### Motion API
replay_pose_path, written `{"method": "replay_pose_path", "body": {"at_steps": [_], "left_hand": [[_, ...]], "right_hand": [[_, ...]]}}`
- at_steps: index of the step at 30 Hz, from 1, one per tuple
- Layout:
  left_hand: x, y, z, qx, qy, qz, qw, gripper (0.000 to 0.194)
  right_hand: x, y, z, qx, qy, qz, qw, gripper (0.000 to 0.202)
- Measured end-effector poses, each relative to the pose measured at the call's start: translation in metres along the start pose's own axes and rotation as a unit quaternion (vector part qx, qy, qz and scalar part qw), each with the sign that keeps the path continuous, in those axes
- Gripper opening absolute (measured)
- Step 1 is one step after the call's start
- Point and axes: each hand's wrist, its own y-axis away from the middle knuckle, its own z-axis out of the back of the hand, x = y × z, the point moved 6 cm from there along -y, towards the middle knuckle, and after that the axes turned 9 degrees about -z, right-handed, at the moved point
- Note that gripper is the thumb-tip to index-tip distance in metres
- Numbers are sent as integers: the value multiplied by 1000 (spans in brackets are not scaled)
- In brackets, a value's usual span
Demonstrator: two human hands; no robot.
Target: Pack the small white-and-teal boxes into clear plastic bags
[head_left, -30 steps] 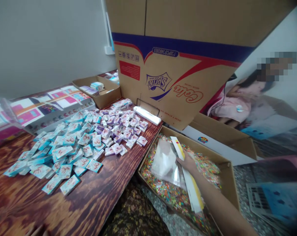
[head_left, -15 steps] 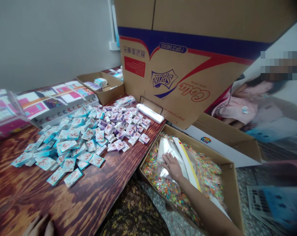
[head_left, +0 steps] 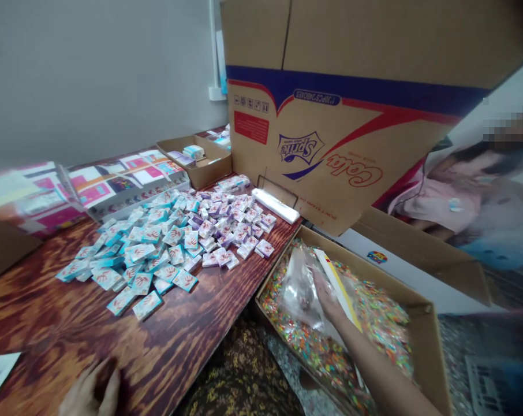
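The right hand (head_left: 328, 296) touches 1 clear plastic bag (head_left: 297, 289); I can't tell how open the hand is, or if it grips. The bag lies on tiny bright bits (head_left: 389, 312) in a brown cardboard box (head_left: 426, 346). The left hand (head_left: 90, 390) rests half open, empty, on the brown swirly table (head_left: 187, 329).

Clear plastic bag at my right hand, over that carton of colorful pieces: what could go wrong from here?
The clear plastic bag looks thin, so it might crumple or tear at the right hand. It is over a heap of colorful pieces, so a few might cling to it. The purple-and-white box nearest the table edge might get knocked off.
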Motion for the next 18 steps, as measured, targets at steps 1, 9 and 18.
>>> {"method": "replay_pose_path", "body": {"at_steps": [1,9,18], "left_hand": [[-13,1,1,-1,33,37,999,55],[-161,19,-13,83,591,176,783,58],[-52,41,31,-184,664,306,657,41]], "right_hand": [[20,2,-1,7,-14,13,1000,54],[250,100,-121,180,23,433,883,41],[325,217,-219,225,-8,674,703,33]]}}
